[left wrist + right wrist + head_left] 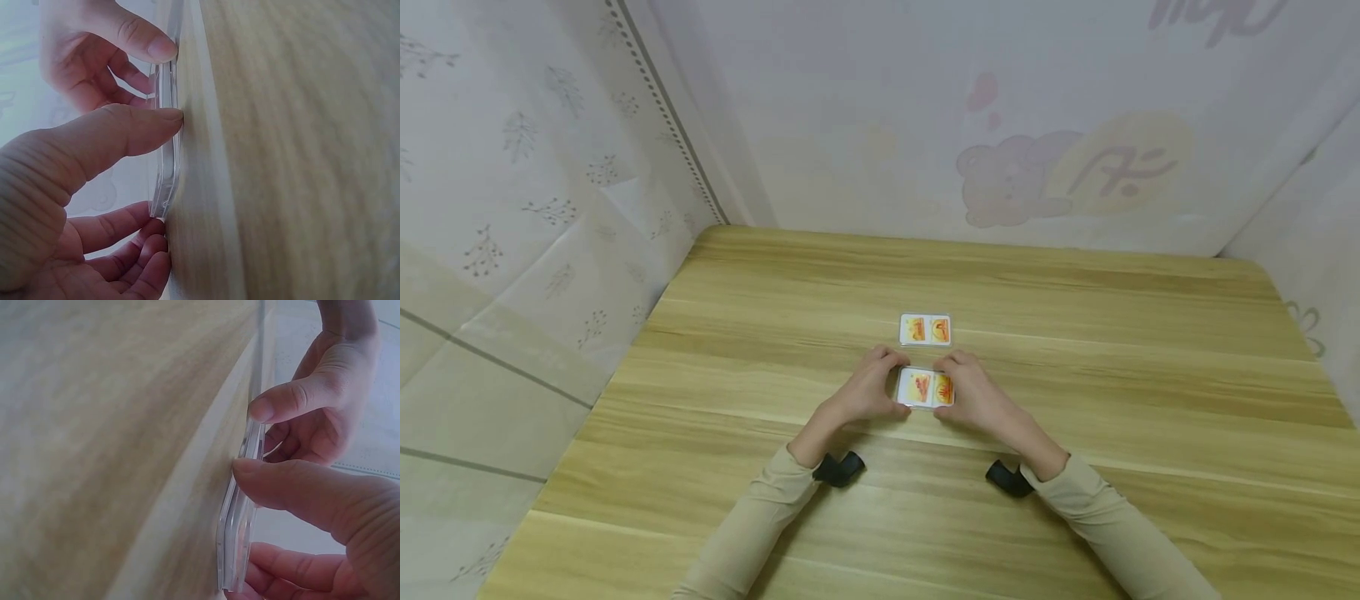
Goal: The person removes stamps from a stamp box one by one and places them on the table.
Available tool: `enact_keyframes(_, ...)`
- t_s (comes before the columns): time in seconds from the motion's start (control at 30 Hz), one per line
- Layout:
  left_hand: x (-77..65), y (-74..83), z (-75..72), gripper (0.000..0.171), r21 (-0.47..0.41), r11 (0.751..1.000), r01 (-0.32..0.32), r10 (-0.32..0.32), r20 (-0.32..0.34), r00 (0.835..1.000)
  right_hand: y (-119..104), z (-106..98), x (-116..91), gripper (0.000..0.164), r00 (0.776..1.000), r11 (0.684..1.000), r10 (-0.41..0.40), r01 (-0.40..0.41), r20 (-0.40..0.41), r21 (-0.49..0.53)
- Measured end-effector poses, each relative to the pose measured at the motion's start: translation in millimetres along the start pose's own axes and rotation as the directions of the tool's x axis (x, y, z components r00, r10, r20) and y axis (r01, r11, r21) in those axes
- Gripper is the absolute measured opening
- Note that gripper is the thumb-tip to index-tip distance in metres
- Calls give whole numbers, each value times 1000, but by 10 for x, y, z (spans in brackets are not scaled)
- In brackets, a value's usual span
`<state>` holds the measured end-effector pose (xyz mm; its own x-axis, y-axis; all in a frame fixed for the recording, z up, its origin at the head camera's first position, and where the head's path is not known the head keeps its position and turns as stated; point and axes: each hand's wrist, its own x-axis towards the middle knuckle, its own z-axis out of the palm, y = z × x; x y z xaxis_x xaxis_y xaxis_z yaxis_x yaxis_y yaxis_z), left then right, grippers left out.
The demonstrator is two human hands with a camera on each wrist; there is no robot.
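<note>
A clear flat case [925, 387] with two orange-and-yellow pictures on white lies near the middle of the wooden table. My left hand [871, 390] grips its left side, thumb on the near edge and fingers around the far one. On the right side my right hand [979, 398] pinches it the same way. Seen edge-on in the left wrist view, the case [166, 169] has transparent walls around a white inner layer, and both thumbs press its near edge. In the right wrist view the case [234, 531] stands close against the tabletop.
Just beyond the hands lies a second, similar clear case [925, 330] with two orange pictures. Black wrist-worn devices [839, 470] sit at both cuffs. The table [1075, 317] meets a pale printed curtain [850, 125] at the back and another on the left.
</note>
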<state>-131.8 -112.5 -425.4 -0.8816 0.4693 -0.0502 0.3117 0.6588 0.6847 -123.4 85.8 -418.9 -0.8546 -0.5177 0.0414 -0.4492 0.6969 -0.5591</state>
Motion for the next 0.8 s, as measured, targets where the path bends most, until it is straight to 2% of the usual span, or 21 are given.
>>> enact_keyframes(0.37,5,20,-12,64,9,1000,6,-6,2,1000,-6,-35,-4,57,999,1000,-26,26,-24,-9)
enact_keyframes(0.8,-8,21,-5,64,5,1000,1,-1,-8,1000,3,-115,-33,58,1000,1000,-5,5,-29,5)
